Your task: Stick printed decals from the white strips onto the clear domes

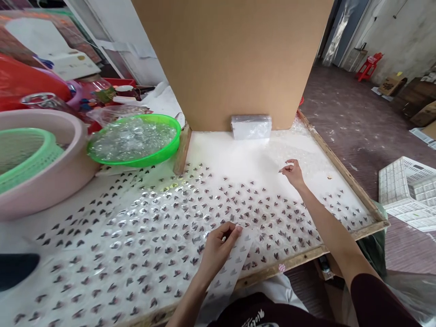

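Observation:
My left hand [218, 247] is closed on the top end of a clear backing strip [231, 268] that carries small leaf-shaped stickers and hangs over the near edge of the board. My right hand [292, 173] is stretched out over the far white part of the board, its fingers pinched on something I cannot make out. The white board [245, 154] in a wooden frame is covered with rows of small dark stickers [238, 200] and clear round domes [150, 209].
An upright brown cardboard sheet [235, 54] stands at the back of the board, with a small stack of clear sheets [251, 126] at its foot. A green bowl [170, 152] of clear domes, a pink basin [54, 177] and a green basket [23, 150] sit at the left. A white crate [407, 184] lies on the floor at the right.

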`<state>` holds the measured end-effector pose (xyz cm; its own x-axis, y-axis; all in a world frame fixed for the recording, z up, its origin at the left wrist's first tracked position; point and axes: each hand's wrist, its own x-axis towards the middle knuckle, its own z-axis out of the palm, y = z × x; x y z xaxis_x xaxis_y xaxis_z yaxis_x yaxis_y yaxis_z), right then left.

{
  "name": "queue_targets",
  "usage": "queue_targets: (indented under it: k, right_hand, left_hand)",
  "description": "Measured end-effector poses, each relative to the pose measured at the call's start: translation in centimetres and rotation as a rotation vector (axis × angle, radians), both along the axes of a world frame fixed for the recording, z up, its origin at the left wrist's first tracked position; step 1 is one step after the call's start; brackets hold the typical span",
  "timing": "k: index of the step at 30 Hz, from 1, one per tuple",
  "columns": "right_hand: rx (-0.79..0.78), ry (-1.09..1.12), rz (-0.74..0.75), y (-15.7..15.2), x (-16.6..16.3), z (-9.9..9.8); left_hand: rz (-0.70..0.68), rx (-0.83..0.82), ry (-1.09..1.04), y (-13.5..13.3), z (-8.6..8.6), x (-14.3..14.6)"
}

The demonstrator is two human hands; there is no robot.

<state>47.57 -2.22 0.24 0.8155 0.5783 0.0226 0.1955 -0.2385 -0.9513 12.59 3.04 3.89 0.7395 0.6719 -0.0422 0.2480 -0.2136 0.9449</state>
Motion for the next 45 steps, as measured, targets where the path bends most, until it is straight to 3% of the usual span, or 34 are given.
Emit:
queue_targets:
  k: [10, 18, 23, 27, 34, 42, 45]
  right_hand:
    - [-0.204, -0.035, 0.025, 2.3, 1.7, -1.4]
    - [-0.417, -0.435, 0.096, 2.5, 0.6, -0.8]
    - [-0.353, -0.341, 0.19, 1.9, -0.8, -0.2]
    - [-0.237, -0.423, 0.096, 2.8, -0.8, 0.7]
    - [-0.365, -0.162, 0.173, 5.7, 0.3, 0.5]
    - [-0.454, -0.224, 0.181, 6.5, -0.3, -0.3]
    - [-0.492, -0.396, 0.172, 6.6, -0.3, -0.4]
  left_hand:
    - [0.0, -0.12, 0.028, 1.6, -1.6, 0.4]
    - [0.004, -0.178, 0.014, 1.9, -1.8, 0.2]
    - [0.025, -0.205, 0.014, 2.0, -1.7, 0.0]
    - [0.029, -0.203, 0.003, 2.1, -1.9, 0.1]
    - [0.044, -0.204, -0.011, 2.2, -2.0, -0.1]
    - [0.033, -0.196, -0.003, 2.3, -1.8, 0.0]
    - [0.031, -0.179, 0.001, 2.3, -1.8, 0.0]
